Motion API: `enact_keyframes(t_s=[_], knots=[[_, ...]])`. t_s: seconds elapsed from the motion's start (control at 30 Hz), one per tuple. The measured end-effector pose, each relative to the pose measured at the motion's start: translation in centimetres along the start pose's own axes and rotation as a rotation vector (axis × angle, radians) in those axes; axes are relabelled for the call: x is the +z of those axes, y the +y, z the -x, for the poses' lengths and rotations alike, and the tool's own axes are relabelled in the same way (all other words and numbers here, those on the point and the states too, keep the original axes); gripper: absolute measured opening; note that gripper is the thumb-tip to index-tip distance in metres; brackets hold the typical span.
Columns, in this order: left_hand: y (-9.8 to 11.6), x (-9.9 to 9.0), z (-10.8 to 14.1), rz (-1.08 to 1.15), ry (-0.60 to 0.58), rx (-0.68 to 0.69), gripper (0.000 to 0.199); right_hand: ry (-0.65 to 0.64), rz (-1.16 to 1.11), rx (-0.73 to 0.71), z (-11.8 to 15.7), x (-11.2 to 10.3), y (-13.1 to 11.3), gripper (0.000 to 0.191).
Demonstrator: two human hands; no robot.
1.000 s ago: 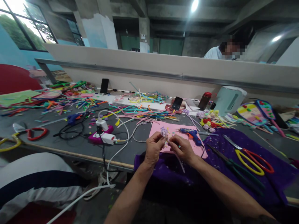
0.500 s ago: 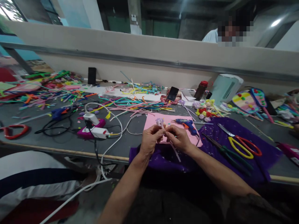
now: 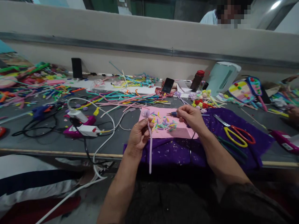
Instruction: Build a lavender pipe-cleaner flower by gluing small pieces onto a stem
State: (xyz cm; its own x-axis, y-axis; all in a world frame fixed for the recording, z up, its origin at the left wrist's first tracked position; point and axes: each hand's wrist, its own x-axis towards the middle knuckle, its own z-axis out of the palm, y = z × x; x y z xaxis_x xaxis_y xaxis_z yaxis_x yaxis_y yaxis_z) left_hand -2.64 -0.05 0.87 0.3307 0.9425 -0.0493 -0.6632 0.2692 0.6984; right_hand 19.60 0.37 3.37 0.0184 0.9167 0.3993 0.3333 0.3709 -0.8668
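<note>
My left hand (image 3: 139, 133) pinches a lilac pipe-cleaner flower (image 3: 145, 114) just beneath its fluffy head. Its pale lilac stem (image 3: 150, 152) hangs down past the fingers, over the front of the purple cloth. To the right, my right hand (image 3: 192, 117) has its fingers closed on a blue hot glue gun (image 3: 173, 114); only the front end shows, pointing left, and the rest is hidden behind the hand. Between and below the hands lies a pink sheet (image 3: 184, 133), strewn with short bits of coloured pipe cleaner (image 3: 164, 124).
A purple cloth (image 3: 168, 152) carries red-and-yellow-handled scissors (image 3: 235, 133) and dark-green-handled pliers (image 3: 231, 147). On the left are a power strip (image 3: 80, 126) with white cables and another glue gun (image 3: 40, 112). Pipe cleaners (image 3: 130, 99), a phone (image 3: 168, 85) and a bottle (image 3: 197, 81) stand behind.
My hands have parted. The right let go of the flower and moved right onto the glue gun; the left keeps the flower. The bits on the pink sheet now show.
</note>
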Motion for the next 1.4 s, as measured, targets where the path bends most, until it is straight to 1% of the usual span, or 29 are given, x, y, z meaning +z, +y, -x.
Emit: enact_keyframes(t_s=[0.1,0.2,0.37,0.47,0.6,0.7,0.77,0.83,0.9,0.97,1.0,1.07,1.2,1.4], knots=[[0.0,-0.1,-0.2,-0.018,0.007,-0.03,0.016,-0.144,0.158,-0.002,-0.3,-0.6,0.5,0.019],[-0.2,0.0,-0.3,-0.078,0.037,-0.043,0.016,-0.242,0.345,-0.065,-0.4,-0.5,1.1,0.015],[-0.6,0.0,-0.4,-0.175,0.036,-0.069,0.019,-0.332,0.613,-0.222,-0.3,0.6,2.1,0.012],[-0.8,-0.2,-0.5,-0.182,0.019,-0.08,0.021,-0.407,0.708,-0.271,0.2,1.7,2.5,0.014],[-0.7,0.1,-0.3,-0.199,0.008,-0.093,0.022,-0.414,0.8,-0.288,0.8,2.7,2.9,0.019],[-0.6,0.5,-0.1,-0.208,0.029,-0.092,0.023,-0.394,0.821,-0.265,0.7,2.6,3.1,0.015],[-0.5,0.6,-0.1,-0.215,0.033,-0.09,0.024,-0.345,0.738,-0.251,0.4,2.3,3.0,0.013],[-0.6,0.5,-0.1,-0.221,0.021,-0.094,0.024,-0.295,0.548,-0.204,0.0,2.0,2.8,0.01],[-0.8,0.3,-0.3,-0.24,0.012,-0.099,0.023,-0.301,0.28,-0.092,-0.2,1.9,2.6,0.008],[-1.0,0.1,-0.4,-0.269,0.001,-0.116,0.025,-0.34,0.021,0.054,-0.3,1.9,2.2,0.009],[-1.1,0.0,-0.5,-0.282,-0.005,-0.124,0.026,-0.353,-0.086,0.117,-0.2,1.9,2.1,0.01],[-1.2,-0.1,-0.6,-0.297,-0.018,-0.132,0.027,-0.365,-0.24,0.199,0.0,2.1,1.7,0.015],[-1.3,-0.1,-0.6,-0.304,-0.021,-0.11,0.027,-0.388,-0.407,0.267,0.3,2.4,1.2,0.024],[-1.4,-0.2,-0.8,-0.285,-0.035,-0.119,0.027,-0.375,-0.473,0.302,0.4,2.7,1.0,0.016]])
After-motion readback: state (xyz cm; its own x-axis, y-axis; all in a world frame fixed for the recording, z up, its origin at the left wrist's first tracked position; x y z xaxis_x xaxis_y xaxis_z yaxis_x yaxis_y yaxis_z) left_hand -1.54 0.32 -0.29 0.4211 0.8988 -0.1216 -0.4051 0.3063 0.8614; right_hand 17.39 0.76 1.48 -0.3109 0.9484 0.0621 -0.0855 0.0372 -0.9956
